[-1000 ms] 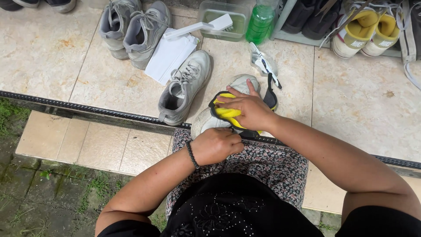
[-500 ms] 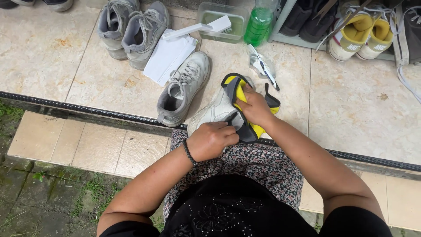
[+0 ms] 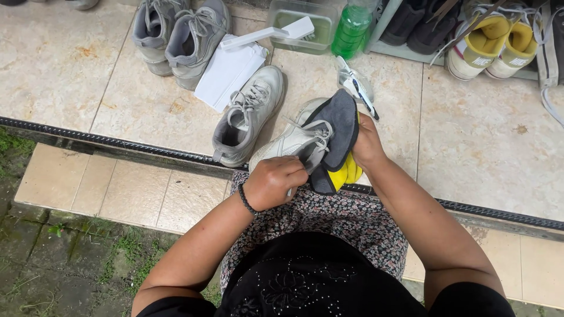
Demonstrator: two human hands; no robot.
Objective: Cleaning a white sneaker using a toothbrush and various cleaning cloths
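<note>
I hold a white lace-up sneaker point(image 3: 288, 144) over my lap. My left hand point(image 3: 274, 182) grips its heel end, fingers closed around it. My right hand point(image 3: 367, 147) clutches a dark grey cloth with a yellow underside point(image 3: 338, 141) and presses it against the side of the sneaker. The cloth covers the shoe's far side. A second, matching white and grey sneaker point(image 3: 247, 114) lies on the tiled floor just left of the held one.
A pair of grey sneakers point(image 3: 179, 32) stands at the back left, beside a white folded cloth point(image 3: 229, 70) and a white brush point(image 3: 267, 35) on a clear tub point(image 3: 302, 26). A green bottle point(image 3: 351, 29) stands behind. Yellow-lined sneakers point(image 3: 493, 38) sit at the right.
The sneaker has turned so its laces show. My right hand has slid with the cloth from the top of the shoe to its right side, showing more grey than yellow.
</note>
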